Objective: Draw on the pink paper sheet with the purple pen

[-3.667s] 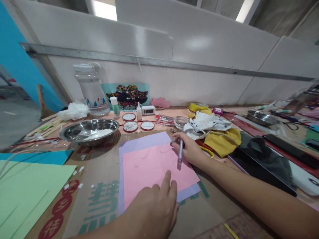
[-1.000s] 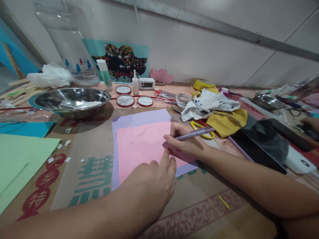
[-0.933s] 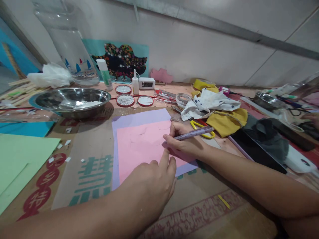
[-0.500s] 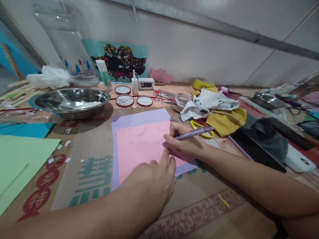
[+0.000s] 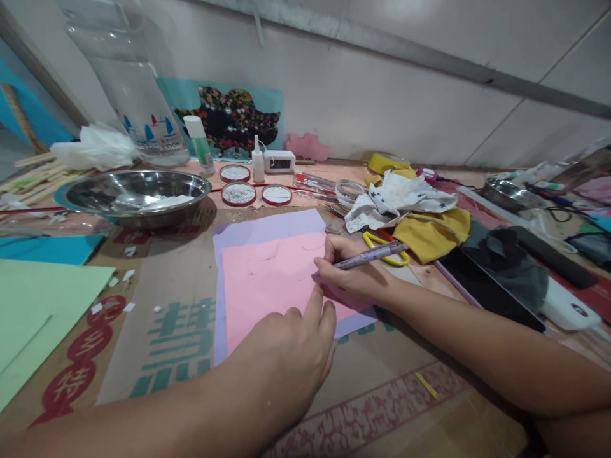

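Note:
A pink paper sheet (image 5: pixel 267 286) lies on top of a lilac sheet (image 5: pixel 267 228) on a cardboard-covered table (image 5: pixel 157 280). My right hand (image 5: pixel 348 270) is closed around a lilac pen (image 5: pixel 370 256), its tip touching the pink sheet's right side, where faint drawn lines show. My left hand (image 5: pixel 286 356) rests on the pink sheet's near edge, fingers curled and thumb stretched forward, pressing the paper down.
A steel bowl (image 5: pixel 136 194) stands at the left, with a big clear jug (image 5: pixel 136 95) behind it. Three red-rimmed lids (image 5: pixel 251 184) and a glue bottle (image 5: pixel 258 166) sit further back. Yellow scissors (image 5: pixel 389 249), cloths (image 5: pixel 420 213) and a dark tablet (image 5: pixel 487 286) crowd the right. Green paper (image 5: pixel 38 312) lies at the left.
Since the earliest frame the view has dropped closer to the table and the pen has tilted from upright to nearly flat. Over the last second both hands have barely moved.

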Motion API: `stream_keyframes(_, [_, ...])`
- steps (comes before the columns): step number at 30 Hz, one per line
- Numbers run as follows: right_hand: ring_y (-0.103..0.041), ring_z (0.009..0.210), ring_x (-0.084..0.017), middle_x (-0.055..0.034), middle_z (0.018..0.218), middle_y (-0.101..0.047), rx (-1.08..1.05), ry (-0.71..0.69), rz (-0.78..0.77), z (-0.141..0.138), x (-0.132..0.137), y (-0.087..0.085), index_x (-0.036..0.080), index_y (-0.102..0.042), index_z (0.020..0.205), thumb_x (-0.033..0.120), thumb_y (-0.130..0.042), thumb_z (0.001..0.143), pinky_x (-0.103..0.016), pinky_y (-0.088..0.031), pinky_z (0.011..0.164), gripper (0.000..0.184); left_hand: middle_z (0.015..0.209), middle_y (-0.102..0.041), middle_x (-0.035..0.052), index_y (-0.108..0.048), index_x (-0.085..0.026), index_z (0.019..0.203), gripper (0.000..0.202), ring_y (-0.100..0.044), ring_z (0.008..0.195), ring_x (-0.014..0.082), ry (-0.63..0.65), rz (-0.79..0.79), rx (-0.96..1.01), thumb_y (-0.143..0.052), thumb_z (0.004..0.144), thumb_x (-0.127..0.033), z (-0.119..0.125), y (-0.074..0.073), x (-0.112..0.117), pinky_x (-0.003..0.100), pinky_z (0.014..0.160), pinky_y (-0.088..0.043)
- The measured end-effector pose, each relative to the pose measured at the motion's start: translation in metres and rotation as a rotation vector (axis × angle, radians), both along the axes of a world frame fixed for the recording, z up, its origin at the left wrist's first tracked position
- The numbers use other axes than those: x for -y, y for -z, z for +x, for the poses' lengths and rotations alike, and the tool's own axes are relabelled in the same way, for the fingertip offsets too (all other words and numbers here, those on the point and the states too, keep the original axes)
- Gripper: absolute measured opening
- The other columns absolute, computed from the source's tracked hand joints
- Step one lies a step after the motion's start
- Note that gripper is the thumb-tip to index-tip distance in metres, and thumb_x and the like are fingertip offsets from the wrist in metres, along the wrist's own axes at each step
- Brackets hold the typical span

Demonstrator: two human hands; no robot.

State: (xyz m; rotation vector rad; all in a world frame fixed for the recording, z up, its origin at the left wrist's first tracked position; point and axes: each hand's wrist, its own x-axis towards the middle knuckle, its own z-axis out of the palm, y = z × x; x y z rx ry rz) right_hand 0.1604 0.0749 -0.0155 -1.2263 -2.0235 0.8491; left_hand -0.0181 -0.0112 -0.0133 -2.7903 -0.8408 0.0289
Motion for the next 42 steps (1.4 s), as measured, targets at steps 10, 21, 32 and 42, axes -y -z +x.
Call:
stream_keyframes(10, [-0.041,0.051,-0.010,0.0064,0.056,-0.047,0.005,0.022,-0.054,0.0009,0.0008,-0.0009,0.023,-0.039,0.069,0.036,-0.061,0.085,-0.024,-0.030,0.047,0.030,0.123,-0.063,0.0226,-0.061,-0.010,0.129,0.042,-0.061,0.058,0.0190,-0.021,0.039,0.043,-0.041,0.097,-0.028,-0.0010,0.0011,0.0012,0.030,0.039,-0.043])
stream_keyframes(21, [-0.039,0.052,-0.009,0.0059,0.058,-0.044,0.055,0.036,0.036,0.0003,-0.0001,-0.0017,0.022,-0.037,0.065,0.027,-0.057,0.083,-0.024,-0.029,0.048,0.027,0.126,-0.062,0.0231,-0.059,-0.010,0.130,0.042,-0.062,0.061,0.0192,-0.014,0.023,0.018,-0.040,0.097,-0.027,-0.0006,0.0026,-0.0002,0.029,0.041,-0.043])
stream_keyframes(32, [-0.041,0.050,-0.009,0.0068,0.056,-0.045,-0.044,0.002,-0.070,0.0022,-0.0001,0.0010,0.023,-0.039,0.070,0.035,-0.060,0.087,-0.023,-0.029,0.047,0.030,0.126,-0.062,0.0229,-0.062,-0.010,0.127,0.041,-0.063,0.059,0.0185,-0.009,0.023,0.020,-0.042,0.096,-0.027,0.0000,0.0001,-0.0001,0.029,0.040,-0.043])
stream_keyframes(42, [-0.039,0.049,-0.009,0.0067,0.056,-0.045,0.036,0.024,-0.004,0.0007,-0.0006,-0.0010,0.023,-0.038,0.066,0.031,-0.058,0.085,-0.024,-0.029,0.047,0.029,0.120,-0.064,0.0218,-0.060,-0.008,0.129,0.042,-0.061,0.058,0.0183,-0.040,0.031,0.060,-0.042,0.097,-0.028,-0.0002,0.0022,0.0005,0.030,0.038,-0.042])
